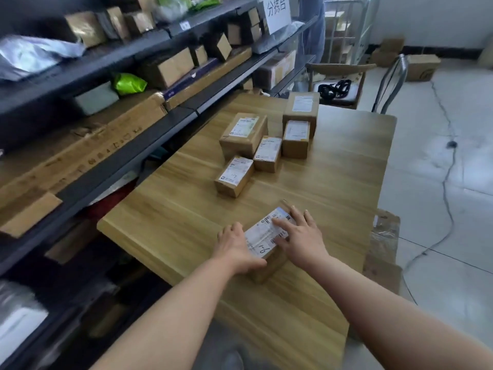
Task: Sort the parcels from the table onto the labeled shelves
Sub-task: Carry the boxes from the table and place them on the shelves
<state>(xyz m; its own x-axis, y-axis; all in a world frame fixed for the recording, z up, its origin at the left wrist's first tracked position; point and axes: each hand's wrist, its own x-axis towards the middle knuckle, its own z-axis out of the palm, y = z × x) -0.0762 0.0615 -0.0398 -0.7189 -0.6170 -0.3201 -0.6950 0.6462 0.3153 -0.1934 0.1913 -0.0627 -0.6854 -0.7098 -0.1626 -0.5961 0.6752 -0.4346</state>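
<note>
Left hand (237, 247): fingers curled over the left side of the near parcel (266, 235), thumb along its near edge, so it's gripping it. Right hand (301, 237): fingers spread and mostly straight, lying flat on the parcel's top and right side, index finger and thumb on the white label. Not wrapped round it, looks like a flat press.

Near parcel sits on the table (173, 214) close to the near edge, turned at an angle, label up. There's a handwritten mark on the label, can't read it for sure.

Farther in, mid-table: five brown boxes in a cluster, all label up.
- front small box (233, 176), nearest the hands
- second small box (267, 154), just behind and right of it
- big box (243, 134), on the far left of the cluster
- right small box (296, 138), standing against the far box (301, 106)

Left: dark shelves (149, 140) run along the table, loaded with cartons and bags. Long flat carton (80, 156) sits on the level just above table height, green bag (130, 82) one level up. White sign (277, 12) with printed characters at the far end of the rack.

Far: wooden chair (338, 68) with a black cord bundle (334, 86) on the seat.

Right of the table, on the floor: flattened cardboard (384, 249) and a thin cable (448, 198) across the tiles.
</note>
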